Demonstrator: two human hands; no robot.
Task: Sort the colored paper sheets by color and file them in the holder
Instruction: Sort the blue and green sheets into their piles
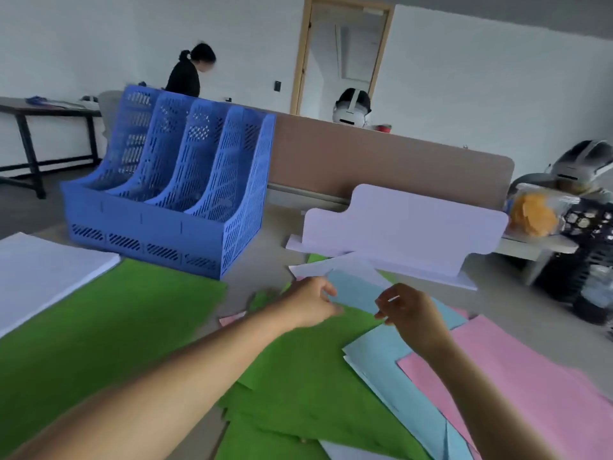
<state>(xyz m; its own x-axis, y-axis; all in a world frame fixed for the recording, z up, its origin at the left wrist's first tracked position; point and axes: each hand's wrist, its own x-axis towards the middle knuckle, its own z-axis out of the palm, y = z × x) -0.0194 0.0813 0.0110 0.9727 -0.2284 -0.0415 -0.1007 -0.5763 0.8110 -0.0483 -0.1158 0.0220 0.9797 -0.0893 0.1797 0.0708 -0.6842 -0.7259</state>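
Note:
A blue plastic file holder (pixel 172 224) with several slots, none showing any paper, stands at the back left of the table. Loose sheets lie mixed in front of me: green paper (pixel 109 327), light blue paper (pixel 391 370), pink paper (pixel 517 383) and a white sheet (pixel 341 268). A white stack (pixel 43 270) lies at the far left. My left hand (pixel 310 302) pinches the near edge of a light blue sheet (pixel 356 292) under the white one. My right hand (pixel 409 310) grips the same sheet's right edge, thumb and fingers closed.
A white cardboard stand (pixel 404 224) sits behind the sheets at the right. A brown partition (pixel 365 157) runs along the table's back. Bags and a black basket (pixel 583 247) crowd the far right. Another person (pixel 189 73) stands behind the holder.

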